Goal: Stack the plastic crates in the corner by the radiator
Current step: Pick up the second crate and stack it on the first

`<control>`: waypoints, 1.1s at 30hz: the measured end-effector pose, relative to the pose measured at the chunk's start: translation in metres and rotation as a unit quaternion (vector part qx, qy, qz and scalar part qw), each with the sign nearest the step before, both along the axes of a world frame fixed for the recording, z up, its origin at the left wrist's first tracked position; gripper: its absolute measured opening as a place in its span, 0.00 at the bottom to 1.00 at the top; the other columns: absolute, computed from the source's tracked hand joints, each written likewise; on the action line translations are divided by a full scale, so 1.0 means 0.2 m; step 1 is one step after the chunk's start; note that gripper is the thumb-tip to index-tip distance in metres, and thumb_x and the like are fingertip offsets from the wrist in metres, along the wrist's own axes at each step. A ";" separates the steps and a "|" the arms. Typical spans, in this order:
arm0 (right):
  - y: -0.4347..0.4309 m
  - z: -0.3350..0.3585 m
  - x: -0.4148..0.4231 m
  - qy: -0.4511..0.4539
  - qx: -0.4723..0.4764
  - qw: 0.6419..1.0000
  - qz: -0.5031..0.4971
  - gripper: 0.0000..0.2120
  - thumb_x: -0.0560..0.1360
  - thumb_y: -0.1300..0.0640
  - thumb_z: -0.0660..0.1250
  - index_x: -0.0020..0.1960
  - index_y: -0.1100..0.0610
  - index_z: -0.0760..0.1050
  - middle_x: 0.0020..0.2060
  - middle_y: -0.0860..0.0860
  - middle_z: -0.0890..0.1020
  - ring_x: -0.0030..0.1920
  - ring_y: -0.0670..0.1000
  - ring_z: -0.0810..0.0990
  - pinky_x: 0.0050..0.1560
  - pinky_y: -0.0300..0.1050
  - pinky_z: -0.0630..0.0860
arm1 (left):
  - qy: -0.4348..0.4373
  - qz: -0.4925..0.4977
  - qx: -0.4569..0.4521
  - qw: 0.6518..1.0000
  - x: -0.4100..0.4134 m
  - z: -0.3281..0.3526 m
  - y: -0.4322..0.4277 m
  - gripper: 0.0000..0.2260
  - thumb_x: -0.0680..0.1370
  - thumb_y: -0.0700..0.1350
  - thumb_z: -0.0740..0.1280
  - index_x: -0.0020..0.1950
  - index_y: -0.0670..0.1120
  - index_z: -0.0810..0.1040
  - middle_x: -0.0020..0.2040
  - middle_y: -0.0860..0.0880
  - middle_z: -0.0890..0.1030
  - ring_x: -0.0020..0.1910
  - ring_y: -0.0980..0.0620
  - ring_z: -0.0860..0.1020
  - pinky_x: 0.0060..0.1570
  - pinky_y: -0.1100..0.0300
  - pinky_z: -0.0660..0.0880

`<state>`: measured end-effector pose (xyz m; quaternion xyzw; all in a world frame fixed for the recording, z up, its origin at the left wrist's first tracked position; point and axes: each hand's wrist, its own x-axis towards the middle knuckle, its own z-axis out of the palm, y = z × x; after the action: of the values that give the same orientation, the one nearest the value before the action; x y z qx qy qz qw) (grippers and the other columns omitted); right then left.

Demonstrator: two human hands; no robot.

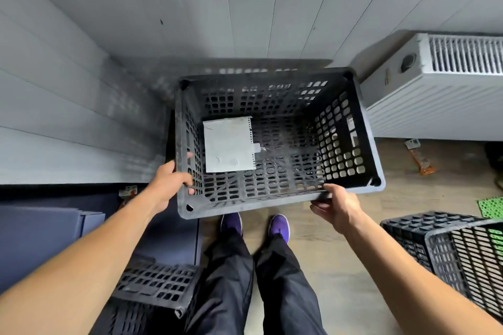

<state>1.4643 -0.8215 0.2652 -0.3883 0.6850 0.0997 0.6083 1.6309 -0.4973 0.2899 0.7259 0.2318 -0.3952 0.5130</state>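
A black perforated plastic crate [275,141] stands upright in the corner, open side up, just left of the white radiator [446,90]. A grey sheet of paper [228,144] lies on its bottom. My left hand [171,185] grips the crate's near-left rim, fingers hooked through the wall holes. My right hand [334,207] holds the near rim at the right. Another black crate [457,255] lies on its side at the lower right. A third black crate [155,288] sits at the lower left beside my leg.
Grey panelled walls [81,90] meet behind the crate. Dark blue flat boards [40,234] lie on the floor at left. An orange-handled tool [419,160] and a green mat [491,208] lie on the wooden floor at right. My feet in purple shoes [279,226] stand just before the crate.
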 end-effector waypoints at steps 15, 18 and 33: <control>-0.21 -0.12 0.00 0.019 -0.097 0.995 0.001 0.11 0.76 0.68 0.66 0.56 0.73 0.73 0.36 0.66 0.83 0.24 0.55 0.83 0.27 0.46 0.83 | -0.018 -0.033 0.033 0.999 0.24 -0.28 0.02 0.30 0.74 0.24 0.61 0.66 0.55 0.76 0.56 0.41 0.76 0.47 0.48 0.75 0.32 0.64 0.80; -0.29 -0.16 0.03 0.052 -0.156 0.981 0.107 0.22 0.73 0.66 0.66 0.65 0.63 0.64 0.47 0.66 0.82 0.26 0.57 0.81 0.28 0.53 0.83 | -0.017 -0.019 0.035 0.999 0.27 -0.35 0.04 0.30 0.75 0.24 0.61 0.67 0.54 0.76 0.53 0.43 0.78 0.48 0.46 0.76 0.34 0.60 0.82; -0.35 -0.31 0.11 0.138 -0.373 0.801 0.448 0.10 0.81 0.55 0.59 0.55 0.60 0.63 0.42 0.61 0.76 0.43 0.62 0.74 0.48 0.54 0.72 | -0.185 -0.006 0.219 0.958 0.17 -0.62 0.06 0.07 0.79 0.55 0.66 0.56 0.60 0.78 0.47 0.51 0.83 0.37 0.49 0.84 0.45 0.46 0.83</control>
<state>1.4862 -0.8922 0.2041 -0.8310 0.4957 0.1501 0.2029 1.6641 -0.4849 0.1663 0.8824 0.2089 -0.1967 0.3729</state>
